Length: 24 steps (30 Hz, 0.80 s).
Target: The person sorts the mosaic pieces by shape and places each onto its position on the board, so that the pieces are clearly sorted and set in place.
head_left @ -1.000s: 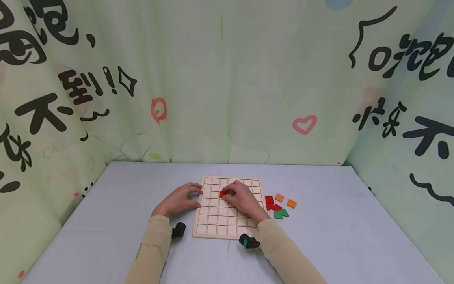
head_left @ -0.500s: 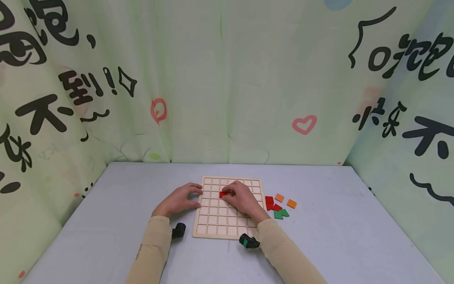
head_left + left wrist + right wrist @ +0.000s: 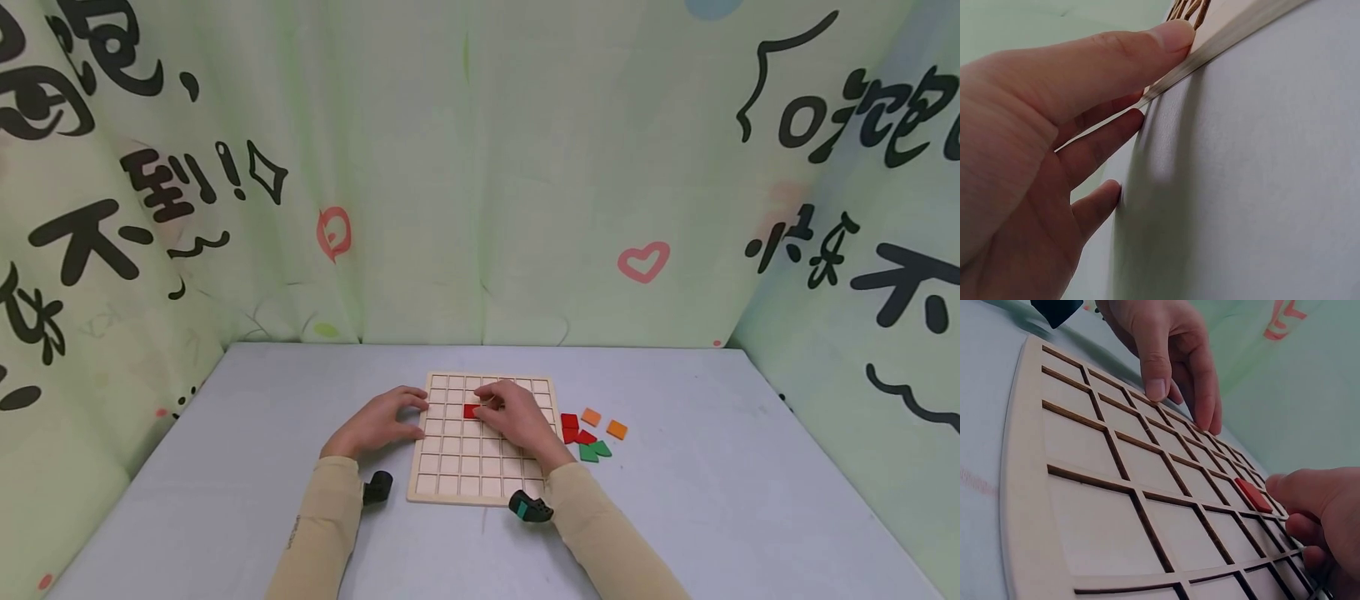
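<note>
A pale wooden grid board lies flat on the grey-blue table. One red square tile sits flat in a cell in the board's second row. My right hand lies over the board's middle, and its bent fingertips touch the tile's right edge. The right wrist view shows the red tile flush in its cell, with the right hand right beside it. My left hand rests on the board's left edge with straight fingers. Its thumb lies along the board's rim.
Loose tiles lie on the table just right of the board: two red ones, two orange ones and two green ones. Printed curtains close in the table at the back and on both sides.
My right hand has shifted slightly to the right, so a little more of the red tile shows. The left hand and the board have stayed still.
</note>
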Available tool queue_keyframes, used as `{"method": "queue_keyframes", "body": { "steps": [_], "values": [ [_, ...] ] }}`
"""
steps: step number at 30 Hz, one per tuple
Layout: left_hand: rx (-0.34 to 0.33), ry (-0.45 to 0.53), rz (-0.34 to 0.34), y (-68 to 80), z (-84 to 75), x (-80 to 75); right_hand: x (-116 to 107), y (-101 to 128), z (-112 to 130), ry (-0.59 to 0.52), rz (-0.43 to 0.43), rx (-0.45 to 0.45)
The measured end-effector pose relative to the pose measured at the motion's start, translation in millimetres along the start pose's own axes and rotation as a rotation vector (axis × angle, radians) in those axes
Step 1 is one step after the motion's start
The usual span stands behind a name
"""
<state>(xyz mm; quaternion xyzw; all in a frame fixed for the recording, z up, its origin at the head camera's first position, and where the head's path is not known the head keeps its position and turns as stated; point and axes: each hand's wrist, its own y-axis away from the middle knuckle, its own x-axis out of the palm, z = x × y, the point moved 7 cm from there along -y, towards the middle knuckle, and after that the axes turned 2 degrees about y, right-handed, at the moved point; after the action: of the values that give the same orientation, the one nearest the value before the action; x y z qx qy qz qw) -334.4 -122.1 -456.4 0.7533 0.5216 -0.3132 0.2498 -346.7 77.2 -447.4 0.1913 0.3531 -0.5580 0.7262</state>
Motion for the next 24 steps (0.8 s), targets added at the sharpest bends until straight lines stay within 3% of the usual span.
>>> {"method": "queue_keyframes", "body": {
  "steps": [13,24],
  "values": [
    [0.011,-0.003,-0.011,0.9,2.4,-1.1,-12.9,3.6,-11.2,-0.031,-0.057,0.055],
    [0.036,0.002,-0.014,2.0,-2.1,-1.4,-48.9,23.3,-27.5,-0.037,-0.144,0.075]
  ]
}}
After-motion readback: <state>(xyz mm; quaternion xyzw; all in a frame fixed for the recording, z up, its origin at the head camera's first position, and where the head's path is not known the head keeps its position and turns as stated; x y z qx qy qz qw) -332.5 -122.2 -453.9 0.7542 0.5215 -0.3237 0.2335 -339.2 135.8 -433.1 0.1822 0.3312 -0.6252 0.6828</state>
